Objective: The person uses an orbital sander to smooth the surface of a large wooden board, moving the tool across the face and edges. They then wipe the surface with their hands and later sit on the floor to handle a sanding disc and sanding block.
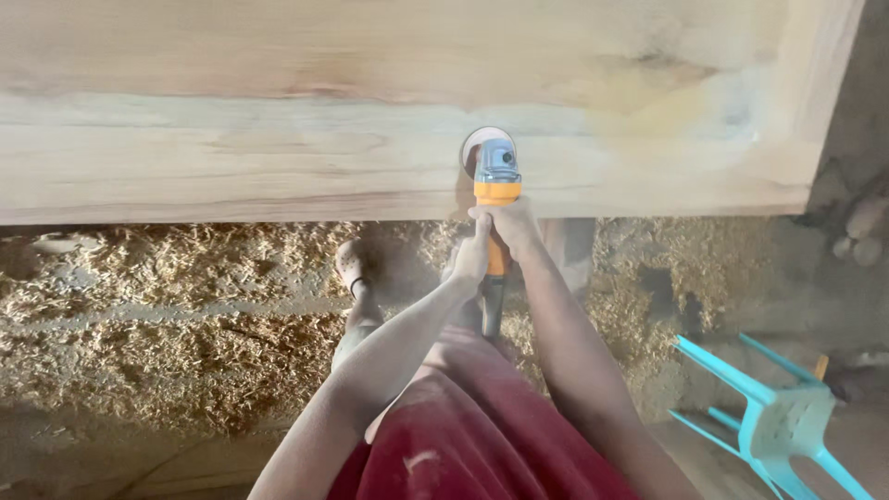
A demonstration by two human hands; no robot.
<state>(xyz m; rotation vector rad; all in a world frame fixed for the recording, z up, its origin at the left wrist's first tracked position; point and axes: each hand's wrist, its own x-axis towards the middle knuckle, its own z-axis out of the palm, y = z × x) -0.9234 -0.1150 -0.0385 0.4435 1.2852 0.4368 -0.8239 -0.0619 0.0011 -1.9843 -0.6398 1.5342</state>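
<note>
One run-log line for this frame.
both hands: left hand, right hand grip orange sander | disc on wooden slab | floor: wood shavings | turquoise stool

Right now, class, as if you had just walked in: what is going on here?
A person stands at a large wooden slab and holds an orange and grey angle grinder with both hands, the left hand and the right hand wrapped round its handle. The disc end rests on the wood near the slab's front edge. Wood shavings cover the floor, and a turquoise plastic chair lies tipped at the right.
</note>
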